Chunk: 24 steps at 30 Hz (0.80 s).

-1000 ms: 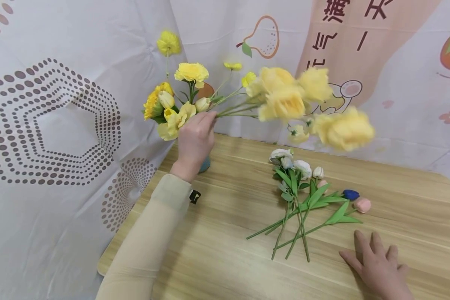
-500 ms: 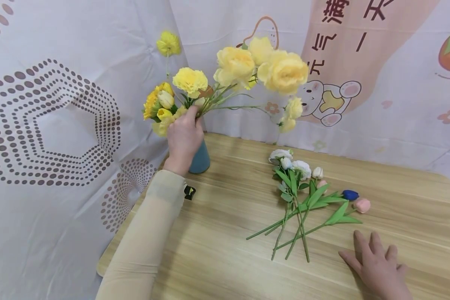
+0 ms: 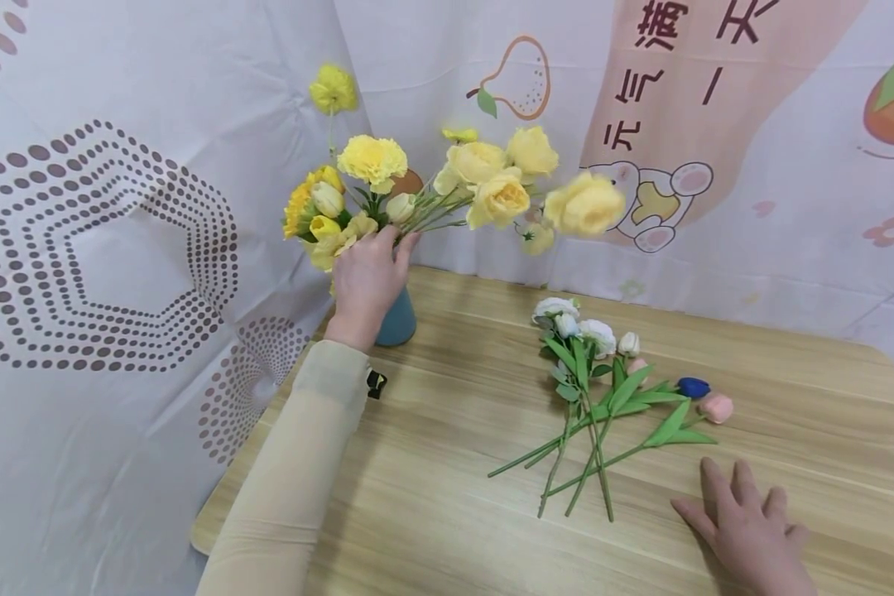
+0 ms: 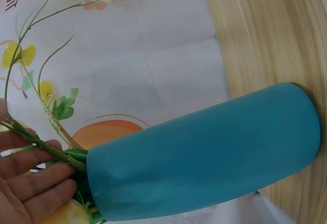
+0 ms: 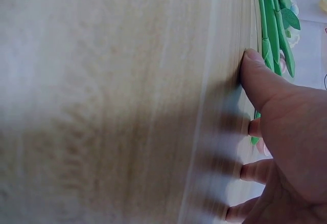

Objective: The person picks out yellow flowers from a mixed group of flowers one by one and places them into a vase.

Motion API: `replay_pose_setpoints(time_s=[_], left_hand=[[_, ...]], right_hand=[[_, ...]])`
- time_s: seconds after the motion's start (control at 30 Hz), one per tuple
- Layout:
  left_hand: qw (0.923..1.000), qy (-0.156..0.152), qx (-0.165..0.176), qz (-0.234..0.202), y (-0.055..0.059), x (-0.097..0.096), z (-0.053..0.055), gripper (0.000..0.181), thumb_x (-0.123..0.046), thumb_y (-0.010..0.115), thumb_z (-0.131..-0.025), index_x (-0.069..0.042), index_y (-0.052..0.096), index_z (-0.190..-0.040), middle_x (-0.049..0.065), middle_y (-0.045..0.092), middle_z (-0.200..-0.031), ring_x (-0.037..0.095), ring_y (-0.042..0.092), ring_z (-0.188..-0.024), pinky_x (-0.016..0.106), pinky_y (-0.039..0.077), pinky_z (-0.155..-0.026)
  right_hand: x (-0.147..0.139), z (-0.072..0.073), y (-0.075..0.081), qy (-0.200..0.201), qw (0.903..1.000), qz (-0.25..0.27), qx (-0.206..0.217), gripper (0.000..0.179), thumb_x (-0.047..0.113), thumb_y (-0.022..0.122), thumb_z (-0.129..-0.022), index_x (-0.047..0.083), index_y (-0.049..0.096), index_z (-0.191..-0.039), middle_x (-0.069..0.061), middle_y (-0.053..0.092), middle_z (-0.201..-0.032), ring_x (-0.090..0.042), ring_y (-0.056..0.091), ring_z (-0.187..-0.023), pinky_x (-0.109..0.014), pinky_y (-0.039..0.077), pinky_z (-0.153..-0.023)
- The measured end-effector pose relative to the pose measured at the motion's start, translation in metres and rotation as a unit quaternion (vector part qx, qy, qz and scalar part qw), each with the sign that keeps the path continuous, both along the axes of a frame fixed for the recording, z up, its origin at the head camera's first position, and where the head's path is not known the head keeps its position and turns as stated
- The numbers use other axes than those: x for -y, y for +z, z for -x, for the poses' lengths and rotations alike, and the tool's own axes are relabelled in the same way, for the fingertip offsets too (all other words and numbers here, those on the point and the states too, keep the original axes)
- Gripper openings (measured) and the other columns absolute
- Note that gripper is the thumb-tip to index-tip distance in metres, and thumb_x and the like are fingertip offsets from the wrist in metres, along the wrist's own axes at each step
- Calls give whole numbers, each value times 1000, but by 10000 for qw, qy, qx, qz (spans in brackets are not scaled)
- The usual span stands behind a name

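In the head view my left hand [image 3: 365, 273] is at the mouth of a blue vase [image 3: 398, 321], its thumb apart from the fingers. The left wrist view shows the fingers [image 4: 38, 180] loosely extended, with a green stem [image 4: 61, 155] lying across them and running into the vase [image 4: 204, 152]. Pale yellow roses [image 3: 499, 197] lean out to the right of the vase. A yellow carnation [image 3: 373, 161] and other yellow flowers stand upright in it. My right hand [image 3: 748, 526] rests on the table with spread fingers, fingertips down in the right wrist view.
White flowers [image 3: 596, 335], a blue tulip [image 3: 693, 387] and a pink tulip [image 3: 717, 407] lie with crossed stems on the wooden table [image 3: 432, 497]. A small black item [image 3: 376, 383] is by the left wrist. Patterned cloth [image 3: 447, 50] hangs behind the table.
The rose stems have come down into the vase, and the blooms swung left, then settled lower and to the right. My left thumb has moved away from the stems. The right hand stays still.
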State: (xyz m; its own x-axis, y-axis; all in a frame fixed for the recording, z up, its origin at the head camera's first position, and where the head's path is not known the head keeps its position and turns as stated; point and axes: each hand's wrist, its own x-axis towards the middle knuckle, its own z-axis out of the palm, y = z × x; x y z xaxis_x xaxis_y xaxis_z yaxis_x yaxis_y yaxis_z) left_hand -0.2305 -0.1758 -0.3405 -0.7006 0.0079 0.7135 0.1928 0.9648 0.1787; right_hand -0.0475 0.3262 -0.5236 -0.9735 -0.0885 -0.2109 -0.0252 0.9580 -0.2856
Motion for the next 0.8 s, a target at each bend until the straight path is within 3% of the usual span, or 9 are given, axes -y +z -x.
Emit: replay_pose_setpoints(time_s=[0.1, 0.2, 0.3, 0.47, 0.6, 0.7, 0.8], left_hand=[[9999, -102, -90, 22, 1, -1, 1, 34, -35, 57, -106, -7, 75, -101, 14, 70, -72, 35, 67, -59, 51, 52, -51], [9999, -49, -41, -128, 2, -2, 2, 26, -29, 56, -107, -9, 71, -112, 14, 71, -76, 36, 66, -59, 51, 51, -50], [9993, 111, 145, -335, 2, -2, 2, 21, -24, 58, -106, -10, 67, -118, 15, 72, -91, 38, 67, -64, 53, 53, -53], [9972, 391, 475, -422, 1, -2, 1, 15, -15, 64, -101, -3, 69, -109, 17, 64, -114, 40, 67, -86, 56, 57, -64], [9959, 578, 618, -311, 1, -3, 0, 14, -13, 63, -100, 1, 66, -99, 21, 69, -95, 44, 68, -84, 58, 56, -60], [9930, 798, 830, -265, -1, -2, -1, 18, -15, 61, -102, 0, 62, -94, 26, 69, -78, 48, 68, -69, 59, 54, -55], [9892, 1003, 1050, -197, -6, 2, -1, 20, -16, 59, -103, 1, 62, -94, 29, 69, -77, 48, 69, -67, 59, 55, -55]], right_hand=[[-1, -1, -2, -24, 10000, 5, -68, 84, 62, 44, -103, 0, 21, -155, -51, 8, -148, -86, 6, -120, -96, 14, -72], [-1, -1, -2, -37, 9999, -22, -104, 85, 63, 45, -103, 0, 22, -155, -51, 9, -148, -87, 6, -119, -96, 14, -72], [1, -1, 0, -39, 10000, -34, -67, 84, 62, 45, -103, 0, 23, -155, -51, 9, -148, -86, 6, -120, -96, 14, -73], [2, -2, 1, -36, 10000, -5, -40, 84, 62, 44, -103, 0, 22, -155, -52, 8, -148, -85, 6, -121, -96, 14, -74], [2, -2, -1, -28, 10000, -14, -46, 84, 62, 44, -103, 0, 21, -156, -51, 7, -149, -85, 5, -122, -96, 14, -74], [2, -3, -2, -9, 9999, -45, -119, 84, 61, 45, -103, 1, 20, -157, -50, 8, -149, -84, 6, -123, -96, 14, -75], [4, -3, -3, 7, 9998, -54, -217, 84, 61, 46, -103, 1, 22, -156, -50, 10, -149, -84, 7, -123, -96, 14, -76]])
